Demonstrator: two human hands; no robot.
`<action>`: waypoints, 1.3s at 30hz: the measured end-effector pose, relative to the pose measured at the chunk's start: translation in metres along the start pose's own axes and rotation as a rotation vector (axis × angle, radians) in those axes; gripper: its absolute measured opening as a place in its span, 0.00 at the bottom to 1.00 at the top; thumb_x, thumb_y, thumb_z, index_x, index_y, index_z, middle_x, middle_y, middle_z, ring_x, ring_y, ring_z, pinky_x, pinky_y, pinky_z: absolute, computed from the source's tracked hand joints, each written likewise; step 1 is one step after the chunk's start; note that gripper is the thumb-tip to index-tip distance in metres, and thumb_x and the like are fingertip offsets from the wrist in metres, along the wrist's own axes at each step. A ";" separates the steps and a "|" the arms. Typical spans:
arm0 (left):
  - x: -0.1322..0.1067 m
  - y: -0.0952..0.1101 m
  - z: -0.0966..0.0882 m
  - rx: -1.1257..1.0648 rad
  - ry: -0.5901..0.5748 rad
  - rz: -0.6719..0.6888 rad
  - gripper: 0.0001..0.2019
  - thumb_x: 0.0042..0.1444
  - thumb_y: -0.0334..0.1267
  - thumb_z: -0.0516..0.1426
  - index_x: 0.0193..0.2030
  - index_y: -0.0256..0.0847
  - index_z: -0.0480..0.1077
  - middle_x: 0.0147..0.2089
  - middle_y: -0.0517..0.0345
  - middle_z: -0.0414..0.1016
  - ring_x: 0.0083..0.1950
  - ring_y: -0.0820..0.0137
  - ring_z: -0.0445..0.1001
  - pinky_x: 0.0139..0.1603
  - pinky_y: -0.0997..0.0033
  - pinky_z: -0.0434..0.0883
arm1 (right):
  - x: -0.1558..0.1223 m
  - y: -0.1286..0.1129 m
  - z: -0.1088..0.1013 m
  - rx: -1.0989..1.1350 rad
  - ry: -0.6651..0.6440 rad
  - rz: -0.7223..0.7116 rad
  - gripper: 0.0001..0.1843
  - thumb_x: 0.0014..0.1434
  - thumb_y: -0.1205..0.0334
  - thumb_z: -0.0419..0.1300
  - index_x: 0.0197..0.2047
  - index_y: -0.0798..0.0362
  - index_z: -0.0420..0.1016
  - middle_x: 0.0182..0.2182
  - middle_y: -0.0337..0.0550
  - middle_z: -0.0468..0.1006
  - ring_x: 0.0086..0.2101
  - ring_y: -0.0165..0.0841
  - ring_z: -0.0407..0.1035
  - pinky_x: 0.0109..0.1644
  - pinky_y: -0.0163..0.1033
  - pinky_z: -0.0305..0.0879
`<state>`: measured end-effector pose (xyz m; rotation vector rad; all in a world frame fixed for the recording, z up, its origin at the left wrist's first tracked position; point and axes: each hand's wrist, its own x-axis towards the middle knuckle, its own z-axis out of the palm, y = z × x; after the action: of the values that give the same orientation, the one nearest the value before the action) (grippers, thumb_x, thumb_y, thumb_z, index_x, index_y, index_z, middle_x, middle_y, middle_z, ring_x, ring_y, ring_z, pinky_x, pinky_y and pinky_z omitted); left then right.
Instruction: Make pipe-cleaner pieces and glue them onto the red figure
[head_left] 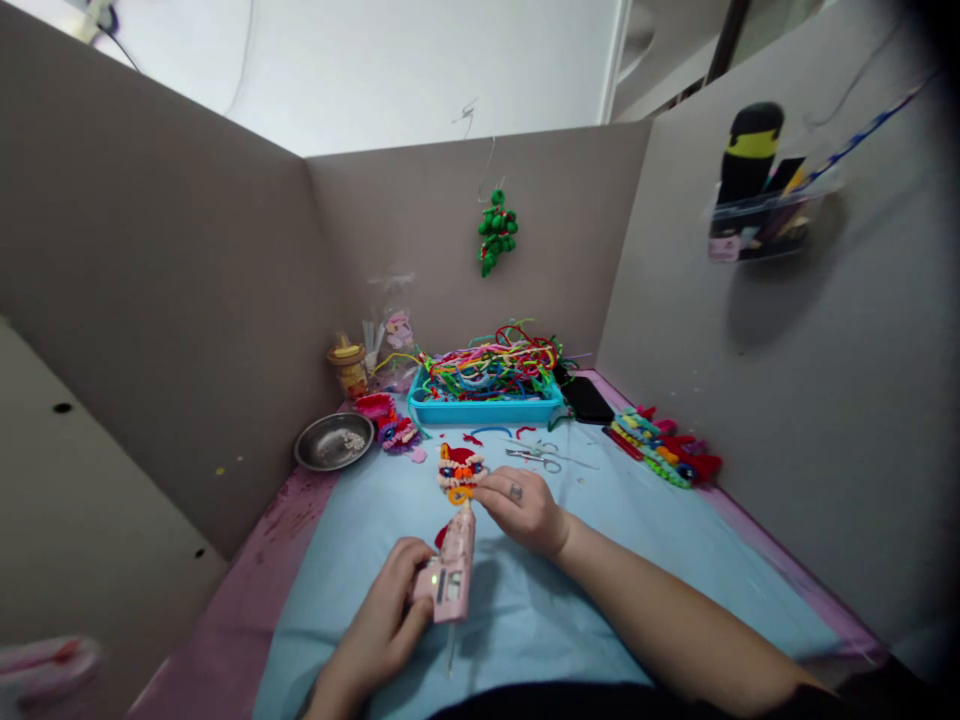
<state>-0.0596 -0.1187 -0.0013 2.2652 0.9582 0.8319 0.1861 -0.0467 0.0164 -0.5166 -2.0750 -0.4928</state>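
My left hand (390, 600) is wrapped round the grip of a pink hot glue gun (454, 570), with a clear glue stick poking out of its back end. The gun's nozzle points away from me and is close to a small orange fuzzy loop (459, 496). My right hand (525, 505), wearing a ring, pinches at the edge of this loop; its fingertips are partly hidden. Just beyond lies a red, peach and orange pipe-cleaner figure (460, 468) with blue eyes. I cannot tell whether the loop is joined to it. A red piece (441, 537) shows beside the gun.
A blue tray (487, 411) heaped with pipe cleaners stands at the back. Scissors (534, 459) lie before it. A metal bowl (334, 443) with small white bits sits left. Finished-looking fuzzy pieces (660, 450) and a black phone (589, 400) lie right. Grey partitions enclose the table.
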 end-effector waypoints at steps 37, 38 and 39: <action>-0.001 -0.004 0.001 0.001 0.058 -0.023 0.14 0.59 0.40 0.45 0.49 0.40 0.60 0.46 0.46 0.65 0.47 0.61 0.65 0.49 0.58 0.65 | -0.002 0.003 0.000 0.047 0.058 0.109 0.11 0.56 0.74 0.55 0.41 0.54 0.73 0.32 0.45 0.78 0.33 0.31 0.70 0.37 0.36 0.67; -0.001 -0.003 0.001 0.000 0.063 -0.022 0.13 0.59 0.40 0.45 0.49 0.40 0.60 0.46 0.46 0.65 0.47 0.61 0.65 0.49 0.58 0.65 | -0.002 0.003 0.000 0.048 0.058 0.109 0.11 0.56 0.74 0.56 0.41 0.54 0.73 0.32 0.45 0.78 0.33 0.31 0.70 0.37 0.36 0.67; -0.001 -0.003 0.001 0.001 0.068 -0.020 0.13 0.59 0.40 0.46 0.49 0.40 0.60 0.46 0.46 0.65 0.47 0.61 0.65 0.49 0.59 0.65 | -0.002 0.003 0.000 0.050 0.058 0.109 0.11 0.56 0.74 0.56 0.41 0.54 0.73 0.32 0.45 0.78 0.33 0.31 0.70 0.37 0.36 0.67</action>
<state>-0.0606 -0.1183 -0.0041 2.2371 1.0105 0.9048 0.1889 -0.0445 0.0154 -0.5765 -1.9866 -0.3869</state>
